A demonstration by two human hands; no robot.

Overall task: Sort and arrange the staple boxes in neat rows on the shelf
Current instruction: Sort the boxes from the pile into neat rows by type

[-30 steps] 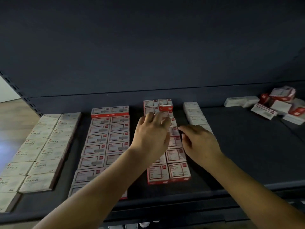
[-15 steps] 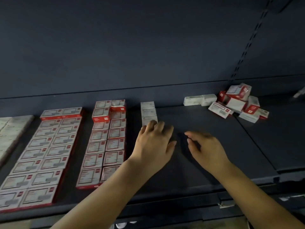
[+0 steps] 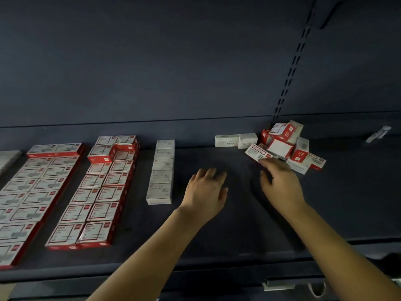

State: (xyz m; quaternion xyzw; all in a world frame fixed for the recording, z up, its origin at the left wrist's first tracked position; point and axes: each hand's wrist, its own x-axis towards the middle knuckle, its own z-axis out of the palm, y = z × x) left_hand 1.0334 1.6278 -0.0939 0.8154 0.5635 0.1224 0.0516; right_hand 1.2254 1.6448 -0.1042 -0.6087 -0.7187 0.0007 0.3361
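Left hand [image 3: 206, 190] flat and spread; right hand [image 3: 280, 183] loosely curled.

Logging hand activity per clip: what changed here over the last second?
Both hands left the neat rows and moved right: the right hand now reaches the jumbled pile of red-and-white staple boxes, fingertips at its nearest box; the left hand hovers open, holding nothing. The boxes stayed put.

- Your left hand [image 3: 205, 190] is over bare shelf [image 3: 347, 203], fingers spread and relaxed, holding nothing, just right of the single white row [image 3: 161, 171].
- Your right hand [image 3: 280, 183] is at the messy pile [image 3: 286, 146] near the shelf's back edge, fingertips about touching the tilted red-and-white box [image 3: 257, 153]. Can't tell if you've actually got it.
- Two neat red double rows [image 3: 95, 190] take up the left side.
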